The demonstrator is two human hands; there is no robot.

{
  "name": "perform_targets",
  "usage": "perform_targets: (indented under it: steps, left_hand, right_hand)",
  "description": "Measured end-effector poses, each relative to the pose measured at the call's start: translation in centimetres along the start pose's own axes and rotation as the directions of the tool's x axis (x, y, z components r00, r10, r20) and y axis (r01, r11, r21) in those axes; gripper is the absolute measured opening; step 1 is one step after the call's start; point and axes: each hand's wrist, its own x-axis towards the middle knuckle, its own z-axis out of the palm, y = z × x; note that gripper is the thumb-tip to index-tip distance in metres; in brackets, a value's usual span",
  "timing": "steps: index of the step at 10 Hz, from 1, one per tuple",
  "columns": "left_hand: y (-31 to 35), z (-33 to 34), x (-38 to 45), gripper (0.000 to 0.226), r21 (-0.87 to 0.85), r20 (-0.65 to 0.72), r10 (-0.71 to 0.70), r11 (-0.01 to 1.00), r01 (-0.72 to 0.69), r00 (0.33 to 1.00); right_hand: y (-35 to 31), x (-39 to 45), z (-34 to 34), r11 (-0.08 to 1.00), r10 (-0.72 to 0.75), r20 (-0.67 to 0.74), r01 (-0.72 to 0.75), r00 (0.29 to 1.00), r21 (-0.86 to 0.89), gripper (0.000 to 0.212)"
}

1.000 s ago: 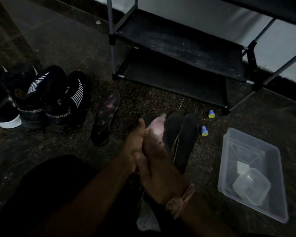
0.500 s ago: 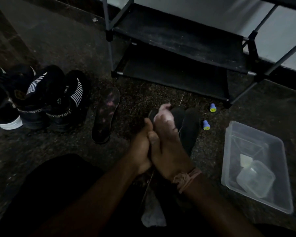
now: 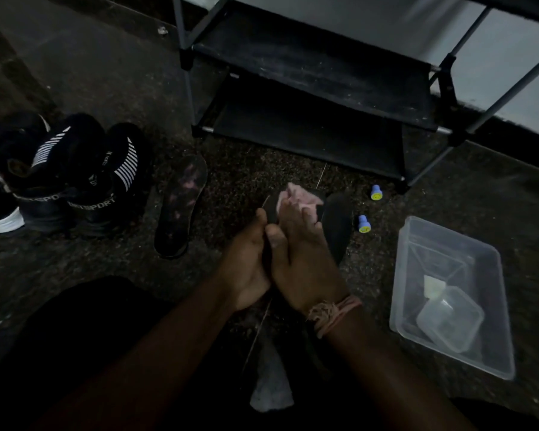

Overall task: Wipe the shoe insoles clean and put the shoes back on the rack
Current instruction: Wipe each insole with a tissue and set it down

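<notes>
Now my left grip [image 3: 246,259] is pinching the thin, floppy insole [image 3: 269,209] mid-length, while my right grip [image 3: 302,253] is pressing a soft cloth [image 3: 299,195] near the rack [image 3: 308,88].

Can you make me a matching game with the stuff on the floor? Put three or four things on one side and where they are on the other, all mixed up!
Things:
1. pink cloth
2. striped shoes
3. clear tub
4. blue caps

Places:
A. far left on the floor
B. far right on the floor
C. under the right hand, on an insole
D. between the insoles and the clear tub

Pairs: 1-C, 2-A, 3-B, 4-D
</notes>
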Motion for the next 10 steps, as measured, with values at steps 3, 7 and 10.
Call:
perform_targets:
  steps: [3,7,10]
  left_hand:
    - [1.5,0.9,-0.7,0.066,-0.131,-0.005,-0.081,0.988,0.080,0.997]
    - [2.9,-0.1,-0.9,0.061,-0.396,0.079,-0.133,0.905,0.154,0.988]
    - [4.1,1.3,-1.0,0.044,-0.336,0.059,-0.144,0.929,0.156,0.988]
  right_hand:
    - [4.0,2.5,-3.4,0.605,0.408,-0.034,-0.242,0.912,0.759,0.022]
    - [3.9,2.7,-4.9,0.095,0.593,0.066,-0.150,0.802,0.984,0.016]
    - [1.7,1.2,-3.9,0.892,-0.017,-0.323,0.160,0.946,0.423,0.023]
